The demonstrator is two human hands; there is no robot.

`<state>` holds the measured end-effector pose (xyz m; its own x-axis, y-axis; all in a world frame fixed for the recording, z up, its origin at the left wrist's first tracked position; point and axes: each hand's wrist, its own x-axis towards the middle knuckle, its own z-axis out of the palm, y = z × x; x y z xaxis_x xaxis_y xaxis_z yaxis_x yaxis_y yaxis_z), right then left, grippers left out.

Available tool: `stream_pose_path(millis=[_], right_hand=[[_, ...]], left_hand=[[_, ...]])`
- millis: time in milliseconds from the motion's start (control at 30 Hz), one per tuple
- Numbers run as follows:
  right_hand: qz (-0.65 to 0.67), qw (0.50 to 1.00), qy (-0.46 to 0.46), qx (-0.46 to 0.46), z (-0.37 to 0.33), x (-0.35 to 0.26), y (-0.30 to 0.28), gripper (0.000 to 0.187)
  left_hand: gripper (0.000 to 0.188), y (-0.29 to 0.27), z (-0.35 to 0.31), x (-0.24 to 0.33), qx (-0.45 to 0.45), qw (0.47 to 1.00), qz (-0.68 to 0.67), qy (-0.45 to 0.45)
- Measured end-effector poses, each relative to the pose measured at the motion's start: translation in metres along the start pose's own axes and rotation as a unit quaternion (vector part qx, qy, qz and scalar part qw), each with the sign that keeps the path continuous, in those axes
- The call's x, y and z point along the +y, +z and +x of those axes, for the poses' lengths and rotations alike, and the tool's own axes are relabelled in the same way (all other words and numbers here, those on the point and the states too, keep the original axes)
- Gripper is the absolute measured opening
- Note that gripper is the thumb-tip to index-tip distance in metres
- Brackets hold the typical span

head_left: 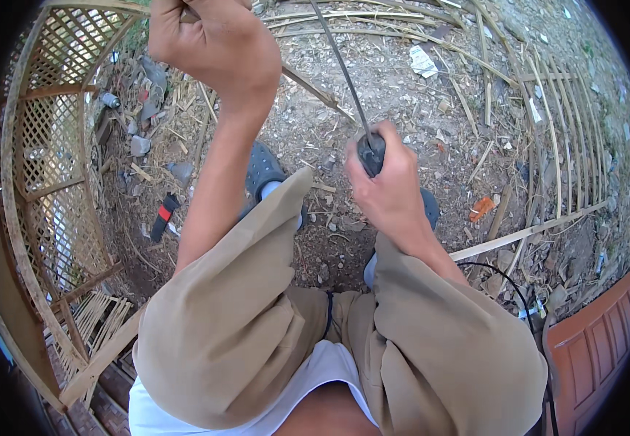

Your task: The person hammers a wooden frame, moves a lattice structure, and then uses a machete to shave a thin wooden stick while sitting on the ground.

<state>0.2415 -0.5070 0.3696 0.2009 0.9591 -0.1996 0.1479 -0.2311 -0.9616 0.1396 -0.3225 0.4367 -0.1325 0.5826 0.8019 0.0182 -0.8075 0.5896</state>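
My left hand (217, 47) is raised at the upper left, closed in a fist round a thin wooden stick (306, 86). The stick slants down to the right from the fist, and its pale, narrow tip stops short of my right hand (388, 189). That hand is wrapped round the dark, rounded handle (371, 154) of a long, thin tool. Its narrow dark shaft (340, 62) runs up and slightly left, out of the picture at the top. Whether the shaft is a blade or a rod, I cannot tell. The stick and shaft look apart.
Wooden lattice panels (61, 145) stand at the left. A slatted frame (566, 138) lies at the right, near a reddish-brown panelled piece (602, 341). Loose strips, stones and litter cover the ground. A black cable (507, 280) curves past my right knee. A black-and-red object (164, 216) lies left.
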Motion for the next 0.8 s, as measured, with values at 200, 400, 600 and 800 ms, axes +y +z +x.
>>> stream_pose_path(millis=[200, 400, 600, 800], right_hand=[[-0.153, 0.981, 0.119, 0.004, 0.007, 0.117, 0.001, 0.027], [0.016, 0.999, 0.039, 0.006, 0.003, 0.031, 0.004, 0.028], [-0.083, 0.992, 0.083, -0.038, 0.005, 0.083, 0.016, 0.03], [0.003, 0.999, 0.018, -0.042, 0.0, 0.022, 0.011, 0.032]], left_hand=[[0.051, 0.008, -0.006, -0.012, 0.007, 0.999, -0.014, -0.036], [0.05, -0.007, 0.004, -0.002, 0.015, 1.0, 0.011, 0.008], [0.052, 0.008, -0.004, -0.005, 0.017, 1.0, -0.012, -0.021], [0.051, -0.011, 0.0, 0.001, -0.001, 1.0, 0.016, -0.007]])
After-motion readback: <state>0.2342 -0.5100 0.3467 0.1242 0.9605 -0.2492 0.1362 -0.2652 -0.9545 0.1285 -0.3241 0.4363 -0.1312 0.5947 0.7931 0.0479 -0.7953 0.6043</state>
